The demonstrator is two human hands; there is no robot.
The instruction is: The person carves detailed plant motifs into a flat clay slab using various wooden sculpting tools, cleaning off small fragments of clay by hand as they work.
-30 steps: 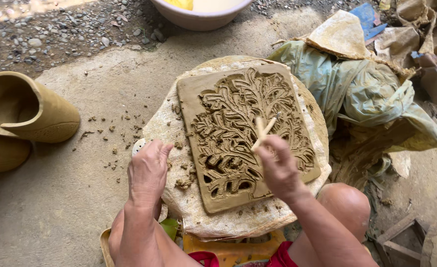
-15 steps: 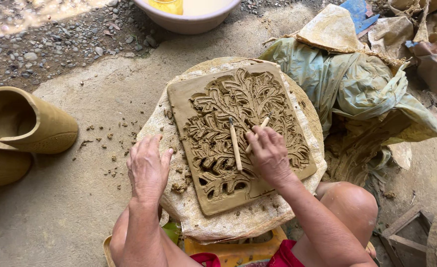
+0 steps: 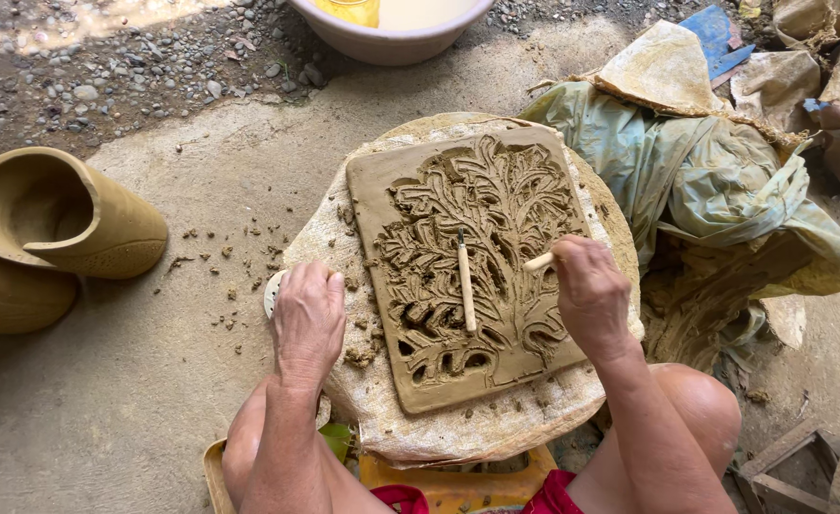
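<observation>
On the cloth-covered stand (image 3: 534, 419), the right hand (image 3: 591, 300) is gripping a small stick (image 3: 538, 262) against the carved clay slab (image 3: 468, 257), where a second tool (image 3: 465, 281) is now lying loose, while the left hand (image 3: 308, 319) is resting flat, holding nothing.

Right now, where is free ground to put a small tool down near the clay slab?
Bare concrete lies left of the round stand, between the left hand and the clay pot, with only crumbs. Right of the slab is crowded with plastic sheeting.
</observation>
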